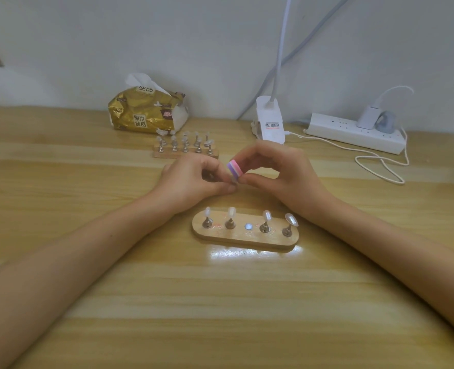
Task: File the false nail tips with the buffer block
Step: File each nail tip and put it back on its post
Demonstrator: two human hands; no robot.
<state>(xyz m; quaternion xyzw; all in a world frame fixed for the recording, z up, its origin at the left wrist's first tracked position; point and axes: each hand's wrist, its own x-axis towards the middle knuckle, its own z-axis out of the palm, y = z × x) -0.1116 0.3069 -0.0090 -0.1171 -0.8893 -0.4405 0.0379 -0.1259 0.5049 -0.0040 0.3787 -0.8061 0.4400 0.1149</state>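
Wooden table (167, 288), items as found.

Holders:
- Near stand (220, 237), an oval wooden base with five positions. Four metal pegs (230, 223) stand in it, each carrying one clear nail tip (231, 212). The middle position (248, 226) shows only a bare metal disc.
- Far stand (186, 155), a wooden base by the wall, with two rows of pegs carrying tips. There are roughly ten, but blur prevents a firm count.
- One gold tissue pack (146, 113), torn open, with white tissue sticking out at the top.
- One white power strip (353, 133) with one white plug (367, 118) seated in it and a grey object beside the plug.
- One white lamp clamp (270, 121) at the table's back edge.

Hands: both are held together just behind the near stand. The right hand (282, 171) pinches the one buffer block (233, 169), striped pink and purple, between thumb and fingertips. The left hand (194, 178) has its fingers curled, pinching a small piece (232, 183) at the block's lower end. The piece is too small to identify.
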